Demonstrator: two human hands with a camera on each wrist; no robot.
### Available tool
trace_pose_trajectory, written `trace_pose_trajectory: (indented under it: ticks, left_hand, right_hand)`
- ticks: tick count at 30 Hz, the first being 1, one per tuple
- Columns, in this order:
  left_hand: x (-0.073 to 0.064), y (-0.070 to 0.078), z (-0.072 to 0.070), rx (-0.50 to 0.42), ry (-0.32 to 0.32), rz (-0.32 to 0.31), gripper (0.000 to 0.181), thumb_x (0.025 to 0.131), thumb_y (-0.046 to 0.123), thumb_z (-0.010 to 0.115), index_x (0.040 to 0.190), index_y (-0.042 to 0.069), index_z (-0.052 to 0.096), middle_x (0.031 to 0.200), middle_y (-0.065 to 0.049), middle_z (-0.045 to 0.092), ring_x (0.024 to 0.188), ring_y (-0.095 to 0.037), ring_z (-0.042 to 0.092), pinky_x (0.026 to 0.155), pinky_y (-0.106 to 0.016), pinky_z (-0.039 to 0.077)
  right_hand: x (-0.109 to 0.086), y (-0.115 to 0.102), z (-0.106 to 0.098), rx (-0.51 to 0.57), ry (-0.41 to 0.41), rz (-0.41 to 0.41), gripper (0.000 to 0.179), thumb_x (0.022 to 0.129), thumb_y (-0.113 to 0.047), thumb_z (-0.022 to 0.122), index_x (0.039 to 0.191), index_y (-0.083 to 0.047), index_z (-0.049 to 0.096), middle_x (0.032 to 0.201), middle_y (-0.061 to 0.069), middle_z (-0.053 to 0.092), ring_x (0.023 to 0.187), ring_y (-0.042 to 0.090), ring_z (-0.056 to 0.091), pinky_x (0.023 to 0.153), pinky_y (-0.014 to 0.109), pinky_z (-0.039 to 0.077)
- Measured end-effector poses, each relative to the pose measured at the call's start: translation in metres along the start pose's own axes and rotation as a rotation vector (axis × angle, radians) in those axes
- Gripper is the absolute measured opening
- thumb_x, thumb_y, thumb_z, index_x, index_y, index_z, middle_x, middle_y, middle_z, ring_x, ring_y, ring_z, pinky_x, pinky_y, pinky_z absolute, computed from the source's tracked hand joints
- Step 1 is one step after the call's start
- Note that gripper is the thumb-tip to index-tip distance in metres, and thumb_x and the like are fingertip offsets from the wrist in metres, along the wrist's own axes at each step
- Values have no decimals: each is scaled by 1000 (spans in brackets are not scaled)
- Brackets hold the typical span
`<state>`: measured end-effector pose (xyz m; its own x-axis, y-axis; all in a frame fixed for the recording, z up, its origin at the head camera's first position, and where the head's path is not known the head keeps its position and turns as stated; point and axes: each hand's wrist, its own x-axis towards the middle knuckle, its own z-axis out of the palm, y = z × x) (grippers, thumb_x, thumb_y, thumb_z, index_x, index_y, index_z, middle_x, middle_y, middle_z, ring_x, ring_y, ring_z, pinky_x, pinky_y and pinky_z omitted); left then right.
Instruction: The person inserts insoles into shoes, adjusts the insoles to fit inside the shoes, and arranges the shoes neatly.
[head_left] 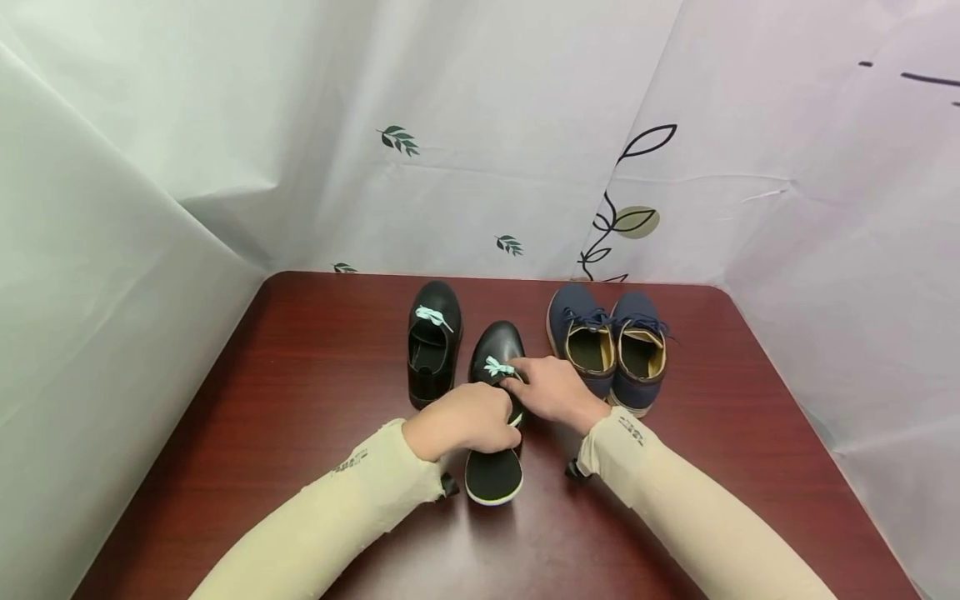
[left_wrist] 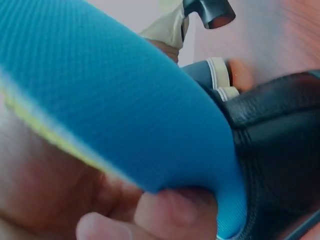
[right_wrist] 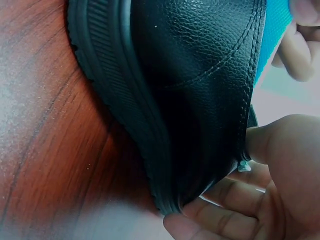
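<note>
My left hand point(head_left: 468, 421) pinches an insole point(head_left: 493, 479), which looks black with a pale edge from above. Its blue face point(left_wrist: 125, 110) shows in the left wrist view, where the far end goes into the opening of a black leather shoe point(left_wrist: 285, 155). How far in it reaches is hidden by the shoe. The right hand point(head_left: 551, 387) grips this shoe near its pale mint lace bow point(head_left: 498, 367). Seen from the right wrist, that hand point(right_wrist: 280, 185) has its thumb at the opening and its fingers along the upper towards the toe.
To the left stands a matching black shoe point(head_left: 435, 333), toe away from me. A pair of navy lace-up shoes point(head_left: 573, 312) sits right of the right hand. Everything rests on a red-brown wooden table point(head_left: 315, 358), with white patterned curtain point(head_left: 480, 167) behind and at the sides.
</note>
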<state>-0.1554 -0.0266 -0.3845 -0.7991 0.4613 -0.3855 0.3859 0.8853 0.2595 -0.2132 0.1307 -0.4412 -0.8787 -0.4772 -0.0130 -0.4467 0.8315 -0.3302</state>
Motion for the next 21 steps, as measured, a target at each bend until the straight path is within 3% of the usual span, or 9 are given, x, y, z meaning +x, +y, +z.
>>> trace_pose_trajectory:
  ticks: [7, 12, 15, 21]
  left_hand:
    - [4, -8, 1, -44, 15, -8, 33, 90, 31, 62, 60, 19, 55, 65, 5, 53, 63, -13, 50, 65, -30, 43]
    - [2, -13, 7, -75, 83, -48, 35, 88, 30, 62, 56, 19, 54, 59, 5, 52, 60, -14, 49, 61, -30, 43]
    - [-2, -16, 13, -125, 126, -75, 35, 85, 28, 60, 52, 19, 48, 52, 7, 43, 53, -13, 44, 54, -29, 39]
    - [-3, -14, 17, -210, 176, -66, 36, 81, 26, 59, 50, 21, 40, 47, 10, 31, 47, -11, 36, 48, -28, 31]
  right_hand:
    - [1, 0, 2, -7, 13, 1, 39, 98, -39, 61, 132, -20, 67, 106, 4, 75, 88, 23, 71, 80, 45, 55]
    - [2, 0, 4, -2, 1, 2, 39, 99, -40, 60, 133, -21, 66, 104, 4, 75, 86, 22, 71, 78, 45, 55]
    - [2, -1, 5, -6, 5, 2, 40, 99, -41, 60, 134, -22, 66, 109, 4, 75, 90, 23, 72, 81, 46, 55]
    - [0, -2, 3, -3, 16, 13, 37, 99, -40, 61, 132, -24, 67, 104, 2, 76, 87, 22, 71, 80, 46, 54]
